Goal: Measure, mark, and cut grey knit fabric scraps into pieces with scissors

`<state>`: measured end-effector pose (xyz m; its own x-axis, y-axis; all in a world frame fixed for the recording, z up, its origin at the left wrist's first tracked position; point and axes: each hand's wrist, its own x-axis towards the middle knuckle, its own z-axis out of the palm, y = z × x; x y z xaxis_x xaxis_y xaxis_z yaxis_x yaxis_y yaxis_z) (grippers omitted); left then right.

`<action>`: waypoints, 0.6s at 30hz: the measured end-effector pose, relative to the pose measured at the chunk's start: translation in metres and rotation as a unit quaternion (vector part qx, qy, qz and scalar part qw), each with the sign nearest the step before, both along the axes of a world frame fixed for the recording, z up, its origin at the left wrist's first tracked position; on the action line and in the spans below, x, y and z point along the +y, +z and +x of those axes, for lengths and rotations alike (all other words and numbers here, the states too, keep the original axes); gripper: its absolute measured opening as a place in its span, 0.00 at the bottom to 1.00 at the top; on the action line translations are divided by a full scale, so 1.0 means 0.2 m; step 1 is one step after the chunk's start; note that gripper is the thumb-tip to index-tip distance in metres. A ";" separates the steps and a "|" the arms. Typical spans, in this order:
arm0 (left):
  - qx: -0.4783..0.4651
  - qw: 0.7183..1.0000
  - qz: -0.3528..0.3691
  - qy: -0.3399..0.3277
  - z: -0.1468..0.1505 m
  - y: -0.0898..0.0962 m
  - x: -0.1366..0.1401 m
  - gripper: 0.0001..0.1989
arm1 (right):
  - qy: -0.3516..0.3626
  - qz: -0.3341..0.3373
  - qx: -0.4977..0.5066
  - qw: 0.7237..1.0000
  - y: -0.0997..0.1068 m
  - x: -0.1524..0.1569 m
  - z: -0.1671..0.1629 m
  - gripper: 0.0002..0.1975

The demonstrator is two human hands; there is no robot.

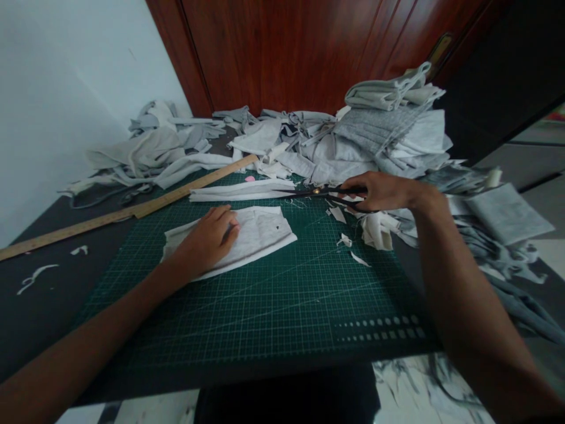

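Left hand [212, 238]: palm down on the pale cloth panel [262, 227], fingers lightly bent, thumb spread, nothing gripped.
Cloth spot: one small dark mark near the panel's right end, panel lying on the green cutting mat [265, 312].
Right hand [382, 191]: and it's closed around the handles of the black scissors [316, 191]!
White strip [233, 191]: just beyond the panel, blade tips over its right end; contact, I can't tell.
Cutting: steady now, I'd smooth the strip, pin it beside the blades, snip clear of the panel.
Lettering: none legible; grid lines and pale shapes on the mat, wooden ruler [185, 189] marks too small.
Heaps: grey and white cloth [375, 126] piled towards the red-brown door [286, 53].
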<state>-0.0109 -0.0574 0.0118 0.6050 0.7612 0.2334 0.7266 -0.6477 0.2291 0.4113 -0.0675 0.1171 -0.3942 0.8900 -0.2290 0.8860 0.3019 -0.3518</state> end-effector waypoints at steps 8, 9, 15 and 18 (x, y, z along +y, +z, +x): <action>0.002 0.998 0.059 0.029 -0.01 -0.01 -0.01 0.21 | 0.031 0.021 -0.035 0.999 -0.17 0.03 -0.20 0.16; -0.009 0.998 0.054 0.018 -0.01 -0.02 -0.01 0.23 | 0.032 0.039 -0.033 0.998 -0.21 0.03 -0.21 0.19; -0.051 0.998 -0.011 0.021 -0.02 -0.06 0.00 0.30 | 0.050 0.154 -0.026 0.986 -0.35 0.07 -0.20 0.28; -0.067 0.997 -0.027 0.017 -0.02 -0.06 0.00 0.31 | 0.064 0.179 -0.023 0.981 -0.38 0.08 -0.20 0.26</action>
<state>-0.0158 -0.0570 -0.0009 0.5439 0.7947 0.2695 0.7087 -0.6070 0.3597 0.3705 -0.0519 0.0410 -0.5050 0.8603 0.0695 0.8451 0.5093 -0.1627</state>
